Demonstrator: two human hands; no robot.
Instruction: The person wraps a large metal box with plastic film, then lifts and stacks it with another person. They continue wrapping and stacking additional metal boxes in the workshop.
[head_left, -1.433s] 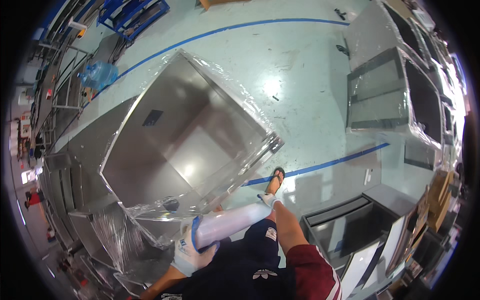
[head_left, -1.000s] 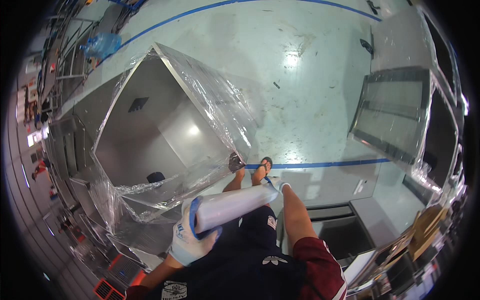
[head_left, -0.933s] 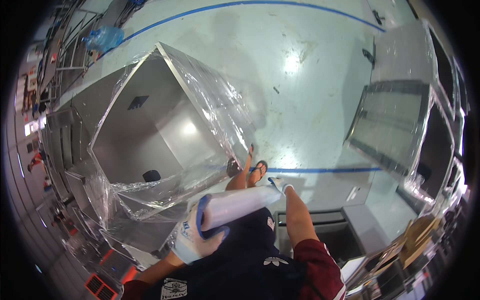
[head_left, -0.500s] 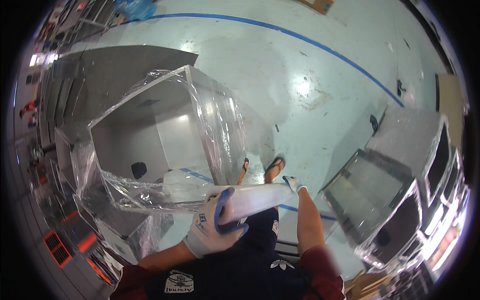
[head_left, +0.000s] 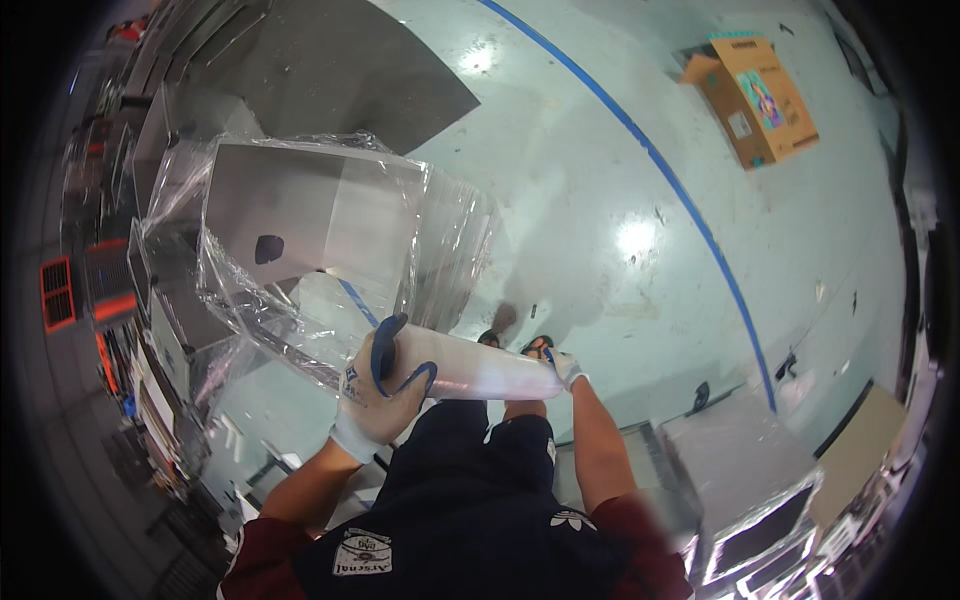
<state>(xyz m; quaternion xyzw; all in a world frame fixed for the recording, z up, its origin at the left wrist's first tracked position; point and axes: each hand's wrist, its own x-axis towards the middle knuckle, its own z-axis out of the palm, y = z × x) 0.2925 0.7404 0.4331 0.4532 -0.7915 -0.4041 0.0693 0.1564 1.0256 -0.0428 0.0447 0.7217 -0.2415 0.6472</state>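
A thick roll of clear stretch wrap (head_left: 480, 369) lies crosswise in front of my body, held at both ends. My left hand (head_left: 378, 392), in a white and blue work glove, grips its left end with the thumb and fingers spread around the rim. At the right end, my gloved right hand (head_left: 566, 368) closes on the roll. Just beyond the left end stands an open metal cabinet shell (head_left: 300, 205), its sides covered in loose, shiny wrap (head_left: 450, 240). Wrinkled film hangs along its near edge, close to the roll; whether it joins the roll I cannot tell.
A large grey sheet-metal panel (head_left: 340, 70) lies behind the cabinet. Wrapped metal boxes (head_left: 740, 450) stand at the lower right. An open cardboard box (head_left: 762, 105) sits on the floor at far right, beyond a blue floor line (head_left: 690, 205). Metal parts crowd the left side.
My view has turned, so the cabinet appears rotated and the cardboard box is now fully in sight. The roll stays in both hands, shifted left in view.
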